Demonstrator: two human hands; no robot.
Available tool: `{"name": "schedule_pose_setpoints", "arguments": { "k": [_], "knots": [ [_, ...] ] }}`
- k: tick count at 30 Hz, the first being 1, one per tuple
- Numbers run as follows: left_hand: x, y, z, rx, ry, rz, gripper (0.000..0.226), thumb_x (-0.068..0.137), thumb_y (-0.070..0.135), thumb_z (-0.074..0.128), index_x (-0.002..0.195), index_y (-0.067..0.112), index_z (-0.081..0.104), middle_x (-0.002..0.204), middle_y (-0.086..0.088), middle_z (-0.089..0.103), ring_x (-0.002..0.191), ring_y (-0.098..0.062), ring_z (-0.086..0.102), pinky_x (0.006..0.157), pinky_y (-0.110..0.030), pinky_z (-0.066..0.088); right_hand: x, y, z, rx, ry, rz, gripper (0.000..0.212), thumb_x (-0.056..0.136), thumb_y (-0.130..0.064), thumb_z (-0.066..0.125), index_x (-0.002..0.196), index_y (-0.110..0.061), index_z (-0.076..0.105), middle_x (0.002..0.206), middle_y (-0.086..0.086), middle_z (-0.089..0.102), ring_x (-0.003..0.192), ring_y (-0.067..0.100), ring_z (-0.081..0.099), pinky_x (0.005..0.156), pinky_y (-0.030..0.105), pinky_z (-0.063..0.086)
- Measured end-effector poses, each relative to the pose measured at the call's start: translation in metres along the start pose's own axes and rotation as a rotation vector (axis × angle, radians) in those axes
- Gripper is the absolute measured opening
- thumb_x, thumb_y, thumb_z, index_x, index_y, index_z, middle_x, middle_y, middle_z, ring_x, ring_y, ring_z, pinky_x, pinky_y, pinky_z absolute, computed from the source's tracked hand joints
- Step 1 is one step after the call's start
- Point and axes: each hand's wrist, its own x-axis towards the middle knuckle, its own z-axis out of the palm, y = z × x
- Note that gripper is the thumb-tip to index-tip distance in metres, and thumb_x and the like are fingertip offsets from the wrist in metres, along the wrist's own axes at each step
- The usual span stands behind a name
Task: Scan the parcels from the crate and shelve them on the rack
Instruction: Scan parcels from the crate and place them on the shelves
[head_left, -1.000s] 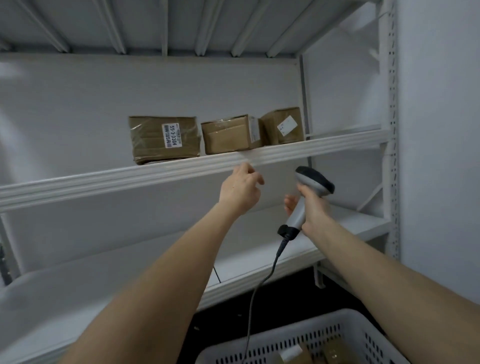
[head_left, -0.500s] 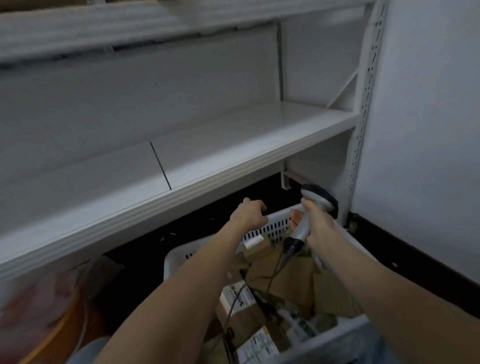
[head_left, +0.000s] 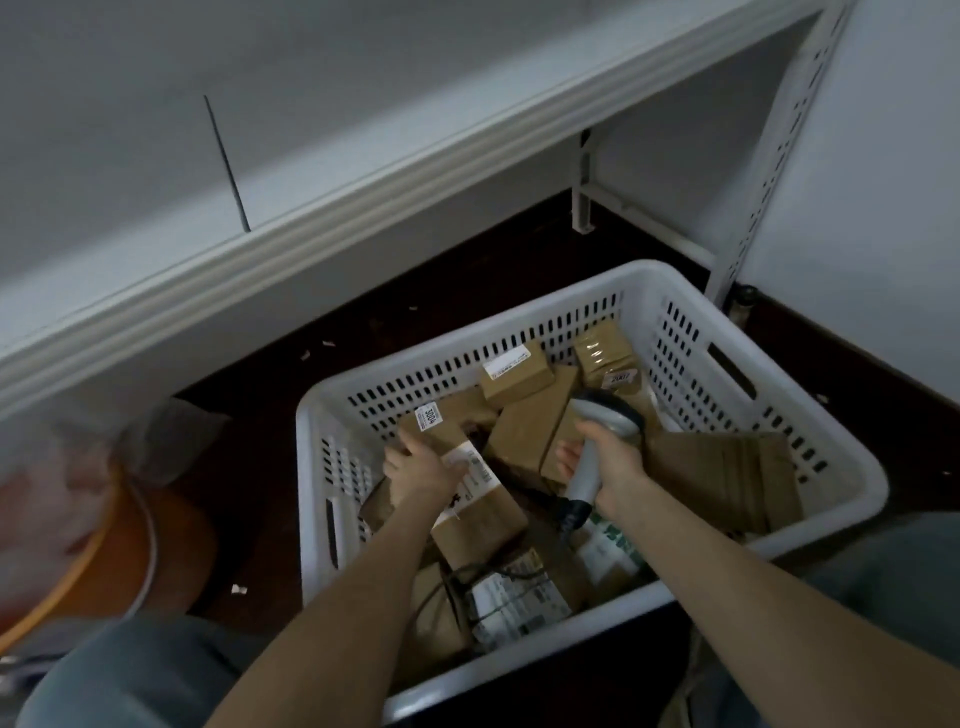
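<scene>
**A:** What's furthest left?

**B:** An orange round thing (head_left: 156, 545) on the dark floor. It's blurred, with pale plastic over it, so I can't say what it is. Above it the white shelf (head_left: 363, 176) of the rack runs up toward the right.

**A:** And the crate?

**B:** The white crate (head_left: 307, 467) stands on the floor below that shelf, with brown parcels piled loosely inside.

**A:** The left hand?

**B:** The left hand (head_left: 421, 470) is down inside, resting on a labelled parcel (head_left: 483, 519) near the crate's left wall. The fingers lie fairly straight across the label with the thumb spread. They touch the parcel without curling round it, so I'd judge it isn't picked up yet.

**A:** The right?

**B:** The right hand (head_left: 618, 462) has its fingers wrapped round the handle of the scanner (head_left: 608, 415), whose head hangs over the pile. Its cable (head_left: 447, 577) trails across the nearer parcels.

**A:** Further right?

**B:** A small box (head_left: 517, 374) and a taped parcel marked 2007 (head_left: 608, 358) sit against the far wall. A flat brown parcel (head_left: 727, 478) leans by the right wall. Beyond that is the rack's upright post (head_left: 769, 171).

**A:** So how far along is it?

**B:** This view doesn't show what's already shelved, so I can't count the finished ones. I can count at least half a dozen parcels in the crate, so I reckon a good deal remains. The step in hand looks like choosing the next one. That parcel needs lifting, scanning on its label and carrying up to the rack, and then the same goes for the rest.
</scene>
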Motion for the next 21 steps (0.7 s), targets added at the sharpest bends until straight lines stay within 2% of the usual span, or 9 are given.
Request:
{"name": "schedule_pose_setpoints", "arguments": {
  "k": [3, 6, 8, 10, 11, 13, 16, 19, 21],
  "knots": [
    [0.005, -0.009, 0.01, -0.317, 0.201, -0.052, 0.096, 0.084, 0.041, 0.069, 0.152, 0.011, 0.008, 0.152, -0.022, 0.013, 0.138, -0.041, 0.026, 0.108, -0.052, 0.035, 0.009, 0.013, 0.003, -0.03, 0.005, 0.014, 0.013, 0.092, -0.017, 0.064, 0.089, -0.005, 0.061, 0.085, 0.012, 0.066, 0.074, 0.02, 0.064, 0.066, 0.031, 0.053],
    [0.018, -0.019, 0.02, -0.537, 0.071, -0.244, 0.096, 0.079, 0.047, 0.072, 0.149, 0.008, 0.019, 0.148, -0.022, 0.028, 0.132, -0.043, 0.038, 0.106, -0.051, 0.039, 0.014, 0.021, 0.004, -0.034, 0.006, 0.028, 0.013, 0.092, -0.017, 0.065, 0.089, -0.004, 0.061, 0.083, 0.011, 0.066, 0.073, 0.02, 0.064, 0.067, 0.031, 0.054],
    [0.032, -0.032, 0.034, -0.678, -0.096, -0.284, 0.109, 0.055, 0.063, 0.079, 0.139, 0.008, 0.038, 0.135, -0.019, 0.05, 0.12, -0.041, 0.051, 0.1, -0.052, 0.045, 0.016, 0.027, 0.003, -0.034, -0.007, 0.029, 0.014, 0.091, -0.017, 0.065, 0.093, -0.003, 0.062, 0.084, 0.011, 0.066, 0.073, 0.02, 0.064, 0.067, 0.031, 0.054],
    [0.077, -0.066, 0.078, -0.665, -0.12, -0.305, 0.129, 0.019, 0.075, 0.079, 0.128, 0.012, 0.05, 0.124, -0.013, 0.06, 0.11, -0.036, 0.059, 0.092, -0.051, 0.052, 0.016, 0.03, 0.002, -0.035, -0.013, 0.03, 0.014, 0.092, -0.017, 0.065, 0.094, -0.004, 0.062, 0.084, 0.011, 0.066, 0.073, 0.02, 0.063, 0.068, 0.031, 0.054],
    [0.089, -0.076, 0.09, -0.655, -0.124, -0.316, 0.133, 0.01, 0.076, 0.079, 0.125, 0.013, 0.053, 0.121, -0.011, 0.061, 0.107, -0.034, 0.06, 0.088, -0.049, 0.054, 0.017, 0.03, 0.001, -0.033, -0.011, 0.03, 0.014, 0.092, -0.017, 0.065, 0.094, -0.004, 0.062, 0.084, 0.011, 0.066, 0.073, 0.02, 0.063, 0.068, 0.031, 0.054],
    [0.07, -0.069, 0.078, -0.675, -0.178, -0.325, 0.115, 0.02, 0.064, 0.087, 0.118, 0.01, 0.057, 0.116, -0.012, 0.065, 0.102, -0.031, 0.063, 0.083, -0.046, 0.056, 0.015, 0.031, 0.001, -0.04, -0.002, 0.022, 0.013, 0.091, -0.016, 0.066, 0.093, -0.004, 0.062, 0.084, 0.011, 0.066, 0.074, 0.02, 0.064, 0.067, 0.031, 0.054],
    [0.019, -0.04, 0.036, -0.745, -0.23, -0.283, 0.058, 0.062, 0.025, 0.088, 0.109, 0.0, 0.064, 0.109, -0.016, 0.069, 0.098, -0.032, 0.066, 0.087, -0.047, 0.055, 0.009, 0.03, 0.0, -0.053, -0.007, 0.013, 0.014, 0.09, -0.017, 0.067, 0.095, -0.004, 0.062, 0.086, 0.012, 0.067, 0.077, 0.021, 0.065, 0.069, 0.032, 0.055],
    [0.009, -0.032, 0.015, -0.794, -0.182, -0.212, 0.061, 0.056, 0.03, 0.089, 0.106, 0.006, 0.064, 0.103, -0.012, 0.071, 0.092, -0.03, 0.068, 0.085, -0.048, 0.056, 0.001, 0.028, 0.0, -0.059, -0.04, -0.008, 0.014, 0.089, -0.017, 0.068, 0.094, -0.004, 0.063, 0.084, 0.011, 0.068, 0.076, 0.02, 0.065, 0.072, 0.032, 0.056],
    [0.006, -0.024, -0.003, -0.854, -0.131, -0.158, 0.054, 0.065, 0.027, 0.086, 0.108, 0.005, 0.063, 0.102, -0.013, 0.071, 0.092, -0.03, 0.069, 0.083, -0.047, 0.057, -0.006, 0.026, 0.002, -0.054, -0.057, -0.029, 0.017, 0.088, -0.017, 0.069, 0.096, -0.003, 0.064, 0.083, 0.01, 0.067, 0.076, 0.02, 0.065, 0.073, 0.033, 0.056]
  ]
}}
